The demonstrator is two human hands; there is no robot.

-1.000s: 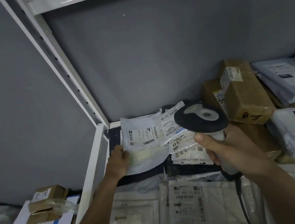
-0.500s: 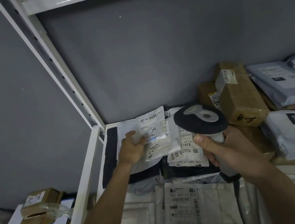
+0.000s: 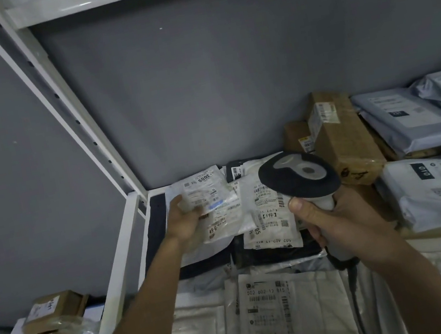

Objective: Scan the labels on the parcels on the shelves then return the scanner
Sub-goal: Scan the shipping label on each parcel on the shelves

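While the left hand (image 3: pixel 185 223) pinches a small clear plastic parcel (image 3: pixel 214 206) up off the white metal shelf (image 3: pixel 126 242), fingers closed on its edge to face its label upward, the right hand (image 3: pixel 341 222) grips the grey-and-black handheld scanner (image 3: pixel 299 178) just beside it, presumably for a clean read.

"502 602 12 815" on the front white mailer (image 3: pixel 271 314); "OTO" on the grey bag (image 3: pixel 434 185).

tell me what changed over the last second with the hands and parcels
The left hand moved from the near edge of the white mailer up onto the small clear packet and took hold of it, tilting it up. The right hand kept gripping the scanner; boxes unchanged.
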